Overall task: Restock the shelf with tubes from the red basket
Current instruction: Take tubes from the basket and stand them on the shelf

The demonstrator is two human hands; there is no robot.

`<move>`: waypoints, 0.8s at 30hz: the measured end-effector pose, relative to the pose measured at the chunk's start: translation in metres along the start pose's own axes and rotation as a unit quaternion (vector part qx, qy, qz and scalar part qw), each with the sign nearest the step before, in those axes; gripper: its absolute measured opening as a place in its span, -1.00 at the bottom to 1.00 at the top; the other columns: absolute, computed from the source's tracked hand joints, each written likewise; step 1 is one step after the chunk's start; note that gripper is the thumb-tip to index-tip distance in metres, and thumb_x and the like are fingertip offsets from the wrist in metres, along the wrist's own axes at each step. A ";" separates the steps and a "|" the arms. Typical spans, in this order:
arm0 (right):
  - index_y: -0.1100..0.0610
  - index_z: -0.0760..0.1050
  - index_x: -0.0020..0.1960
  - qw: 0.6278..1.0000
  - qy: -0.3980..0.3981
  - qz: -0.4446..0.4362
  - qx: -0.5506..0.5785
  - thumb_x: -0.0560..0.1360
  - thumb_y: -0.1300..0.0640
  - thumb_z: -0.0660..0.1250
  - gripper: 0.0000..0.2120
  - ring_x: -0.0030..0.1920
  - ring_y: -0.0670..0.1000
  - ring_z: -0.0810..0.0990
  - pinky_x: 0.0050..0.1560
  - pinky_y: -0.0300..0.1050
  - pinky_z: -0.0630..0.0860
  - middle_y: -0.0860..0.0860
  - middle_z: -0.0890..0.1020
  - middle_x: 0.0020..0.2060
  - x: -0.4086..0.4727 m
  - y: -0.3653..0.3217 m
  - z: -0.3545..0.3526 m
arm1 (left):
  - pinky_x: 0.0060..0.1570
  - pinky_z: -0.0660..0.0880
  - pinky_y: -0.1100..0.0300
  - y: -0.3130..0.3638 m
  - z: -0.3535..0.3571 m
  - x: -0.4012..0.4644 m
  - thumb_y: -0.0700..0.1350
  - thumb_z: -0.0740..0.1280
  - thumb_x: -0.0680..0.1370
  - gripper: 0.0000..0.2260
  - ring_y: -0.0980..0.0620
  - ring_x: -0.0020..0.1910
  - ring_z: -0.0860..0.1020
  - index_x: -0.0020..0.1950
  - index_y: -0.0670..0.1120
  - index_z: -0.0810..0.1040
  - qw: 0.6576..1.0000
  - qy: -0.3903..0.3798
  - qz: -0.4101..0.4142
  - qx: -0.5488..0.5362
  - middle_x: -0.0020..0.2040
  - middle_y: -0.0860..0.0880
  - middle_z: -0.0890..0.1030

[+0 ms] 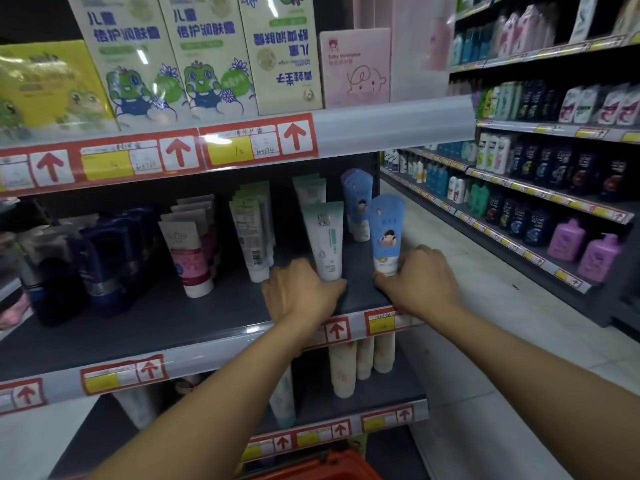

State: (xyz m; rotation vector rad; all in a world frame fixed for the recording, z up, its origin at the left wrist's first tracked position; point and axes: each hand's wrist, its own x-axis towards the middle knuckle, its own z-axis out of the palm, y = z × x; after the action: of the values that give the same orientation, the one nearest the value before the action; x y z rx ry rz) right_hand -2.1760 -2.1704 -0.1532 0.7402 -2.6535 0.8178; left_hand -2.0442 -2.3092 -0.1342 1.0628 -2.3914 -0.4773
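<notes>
Risks: we hold two tubes upright on their caps at the front of the middle shelf (207, 317). Judged, either could tip on release, being tall on a narrow base; the blue tube (385, 233) stands near the shelf's right end and could fall off it.

Left hand (301, 292): fingers wrapped round the base of the white tube (325, 239).
Right hand (420, 278): fingers gripping the blue tube's base.

Appearance: white tube, green print; blue tube, cartoon figure, scalloped top. Red basket (322, 467) sits below, contents hidden.
</notes>
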 end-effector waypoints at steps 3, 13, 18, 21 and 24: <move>0.10 0.62 0.04 1.000 -0.022 0.006 -0.008 0.37 -0.23 0.47 -0.56 -0.02 0.12 0.56 -0.22 -0.08 0.44 0.02 0.49 -0.15 0.015 -0.005 0.001 | -0.01 0.59 0.03 0.005 0.002 0.014 0.35 0.53 0.33 -0.44 -0.12 0.08 0.64 0.13 -0.02 0.63 1.000 -0.019 -0.022 0.001 0.06 -0.05 0.69; 0.07 0.58 0.12 0.998 -0.060 0.020 -0.013 0.37 -0.24 0.44 -0.52 -0.02 0.17 0.64 -0.16 -0.04 0.56 0.10 0.66 -0.02 0.059 -0.012 0.018 | -0.05 0.57 0.05 0.008 0.018 0.052 0.28 0.58 0.35 -0.39 -0.14 0.15 0.64 0.23 -0.06 0.59 0.998 -0.018 -0.063 -0.014 0.17 -0.08 0.67; 0.09 0.57 0.16 0.998 -0.051 0.030 -0.010 0.40 -0.21 0.44 -0.52 0.03 0.19 0.64 -0.10 -0.01 0.59 0.12 0.66 0.02 0.074 -0.015 0.026 | -0.09 0.53 0.07 0.007 0.022 0.066 0.26 0.59 0.35 -0.34 -0.14 0.20 0.62 0.30 -0.08 0.56 0.997 -0.022 -0.065 -0.020 0.23 -0.09 0.65; 0.10 0.57 0.19 0.998 -0.048 0.042 -0.002 0.40 -0.19 0.46 -0.51 0.06 0.19 0.64 -0.02 0.04 0.63 0.12 0.66 0.05 0.081 -0.017 0.032 | -0.03 0.57 0.04 0.008 0.026 0.073 0.25 0.59 0.35 -0.34 -0.15 0.21 0.62 0.31 -0.08 0.55 0.997 -0.019 -0.069 -0.020 0.25 -0.10 0.65; 0.12 0.58 0.22 0.997 -0.051 0.047 0.015 0.41 -0.18 0.47 -0.50 0.06 0.18 0.64 -0.01 0.03 0.63 0.13 0.67 0.07 0.086 -0.016 0.037 | 0.01 0.60 0.02 0.007 0.029 0.078 0.25 0.59 0.35 -0.34 -0.15 0.21 0.62 0.31 -0.08 0.56 0.997 -0.018 -0.073 -0.025 0.24 -0.09 0.65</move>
State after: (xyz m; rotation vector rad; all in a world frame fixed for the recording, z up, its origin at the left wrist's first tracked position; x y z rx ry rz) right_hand -2.2426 -2.2372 -0.1421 0.6867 -2.7919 0.8674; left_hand -2.1101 -2.3603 -0.1325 1.2200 -2.3293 -0.6083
